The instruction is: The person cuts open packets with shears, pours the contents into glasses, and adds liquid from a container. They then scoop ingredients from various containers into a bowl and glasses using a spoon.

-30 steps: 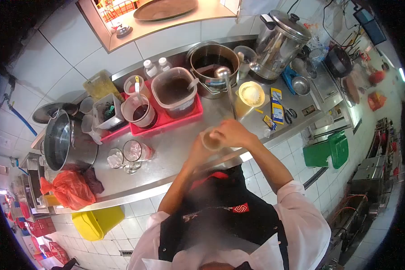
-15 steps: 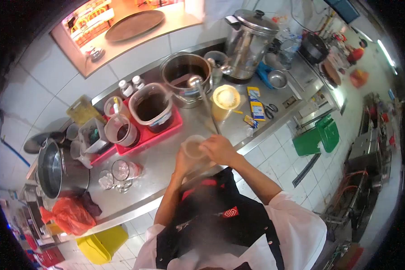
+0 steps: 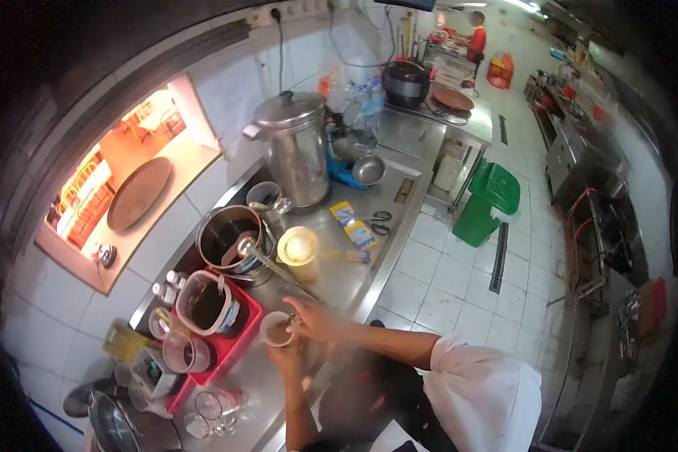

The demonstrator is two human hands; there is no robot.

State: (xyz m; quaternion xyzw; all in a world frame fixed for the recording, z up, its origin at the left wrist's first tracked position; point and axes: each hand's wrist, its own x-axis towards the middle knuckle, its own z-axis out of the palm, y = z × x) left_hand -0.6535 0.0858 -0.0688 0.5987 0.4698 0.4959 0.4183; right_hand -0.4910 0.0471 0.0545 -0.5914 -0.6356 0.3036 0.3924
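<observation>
My left hand is wrapped round a translucent plastic cup with a light brown drink in it. At the cup's rim, the fingers of my right hand are closed on a thin thing I cannot make out. Just beyond my right hand is the handle end of a metal ladle. Its bowl lies at the rim of a steel pot holding dark liquid. A yellow citrus juicer stands beside the ladle.
A red tray carries tubs of dark liquid. Glass mugs stand near the counter's front. Behind are a steel urn, yellow packets and scissors. A green bin is on the floor; a person stands far off.
The view has swung right and up, so the counter appears lower and further left. My left hand still holds the cup, and my right hand remains at its rim.
</observation>
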